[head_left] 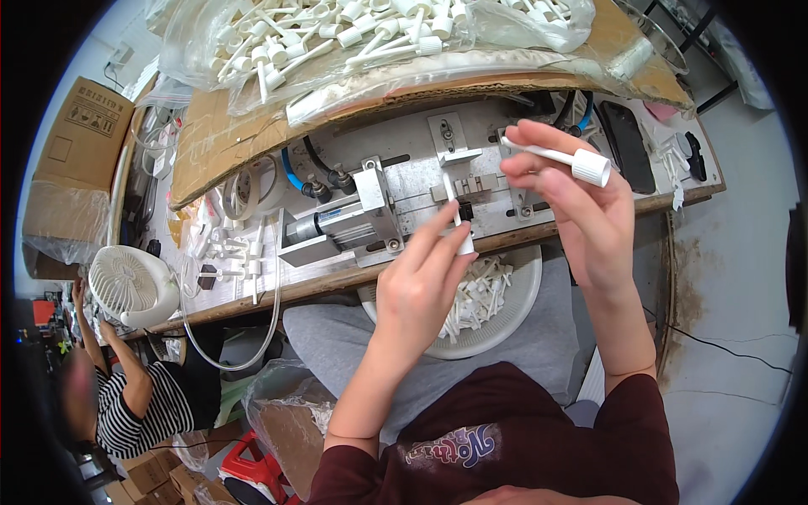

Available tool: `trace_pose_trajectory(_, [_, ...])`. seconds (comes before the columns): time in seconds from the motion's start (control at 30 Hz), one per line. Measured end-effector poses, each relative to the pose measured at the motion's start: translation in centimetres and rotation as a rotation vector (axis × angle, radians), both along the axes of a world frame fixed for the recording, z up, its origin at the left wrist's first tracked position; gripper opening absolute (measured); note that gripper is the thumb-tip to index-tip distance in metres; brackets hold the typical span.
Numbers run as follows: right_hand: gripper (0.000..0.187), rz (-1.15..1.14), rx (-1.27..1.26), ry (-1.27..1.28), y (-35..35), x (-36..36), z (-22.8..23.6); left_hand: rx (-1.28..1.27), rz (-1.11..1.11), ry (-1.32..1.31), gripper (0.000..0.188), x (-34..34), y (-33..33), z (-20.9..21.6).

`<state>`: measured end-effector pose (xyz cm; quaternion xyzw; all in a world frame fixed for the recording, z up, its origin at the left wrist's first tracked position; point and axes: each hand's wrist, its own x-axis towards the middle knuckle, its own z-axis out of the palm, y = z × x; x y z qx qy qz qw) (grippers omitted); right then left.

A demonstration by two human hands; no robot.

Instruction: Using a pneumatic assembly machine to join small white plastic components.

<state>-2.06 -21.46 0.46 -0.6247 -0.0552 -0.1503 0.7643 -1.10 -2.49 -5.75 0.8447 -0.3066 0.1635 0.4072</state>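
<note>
My left hand (417, 282) pinches a small white plastic tube piece (459, 220) upright at the slot of a grey metal press fixture (404, 189) on the bench. My right hand (581, 202) is raised above the fixture's right side and grips a white pump part (564, 158) with a ribbed cap and a thin stem pointing left. Below both hands a white bowl (513, 324) filled with several white plastic pieces rests on my lap.
A clear bag of white pump parts (370, 38) lies on cardboard (219, 135) behind the fixture. A black phone (627, 143) is at the right, a small white fan (130, 286) at the left. A person in a striped shirt (143, 404) sits lower left, by a red stool (252, 471).
</note>
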Motion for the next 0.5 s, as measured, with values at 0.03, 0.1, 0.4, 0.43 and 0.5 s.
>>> trace_pose_trajectory(0.03, [0.041, 0.036, 0.038, -0.048, -0.1, -0.1, -0.2, 0.077, 0.014, -0.054, 0.032, 0.0, -0.1, -0.2])
trace_pose_trajectory(0.1, [0.05, 0.109, 0.115, -0.143, -0.6, -0.3, -0.5, 0.231, 0.044, -0.161, 0.029, 0.0, -0.2, -0.5])
trace_pose_trajectory(0.4, [0.032, 0.03, -0.067, -0.054, -0.9, -1.8, -1.2, 0.319, 0.057, -0.152, 0.029, 1.3, -0.4, 0.7])
trace_pose_trajectory(0.43, [0.032, 0.043, -0.099, -0.019, -1.0, -2.0, -1.2, 0.308, 0.055, -0.145, 0.029, 1.3, -0.4, 0.8])
trace_pose_trajectory(0.5, [0.032, -0.055, -0.337, -0.107, -0.9, -1.9, -1.7, 0.32, 0.052, -0.148, 0.029, 1.3, -0.4, 0.9])
